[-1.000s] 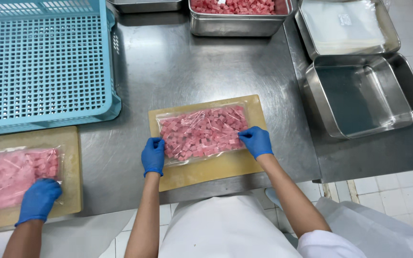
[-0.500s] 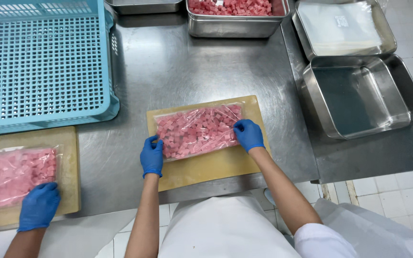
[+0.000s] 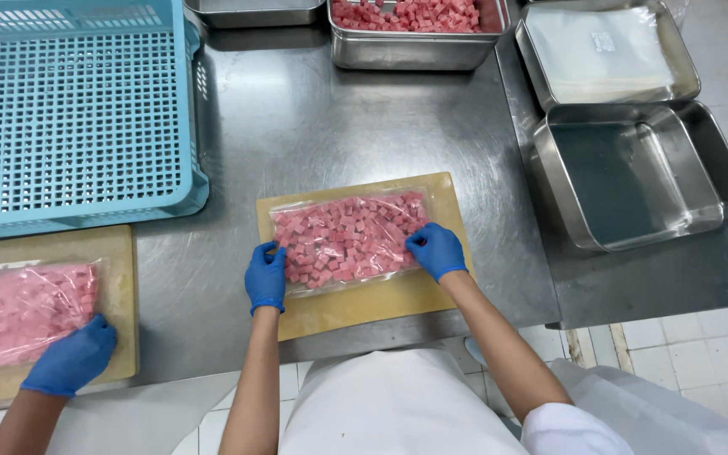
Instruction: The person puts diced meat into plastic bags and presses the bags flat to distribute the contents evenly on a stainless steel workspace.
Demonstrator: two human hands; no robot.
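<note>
A clear plastic bag of pink meat cubes (image 3: 347, 238) lies flat on a tan cutting board (image 3: 381, 299) in front of me. My left hand (image 3: 266, 276), in a blue glove, presses the bag's left edge. The right edge of the bag is pinched by my right hand (image 3: 437, 249), also gloved in blue. Both hands rest on the bag, and the cubes are spread in a thin layer inside it.
A co-worker's blue-gloved hand (image 3: 72, 358) presses another bag of pink meat (image 3: 18, 310) on a second board at the left. A blue perforated crate (image 3: 69, 109) sits behind it. A steel pan of meat cubes (image 3: 414, 21), a pan with clear bags (image 3: 604, 50) and an empty steel pan (image 3: 638, 173) stand at the back and right.
My right hand has slid a little leftward and down along the bag's right edge. The left hand stays at the left edge. The co-worker's hand has shifted slightly.
</note>
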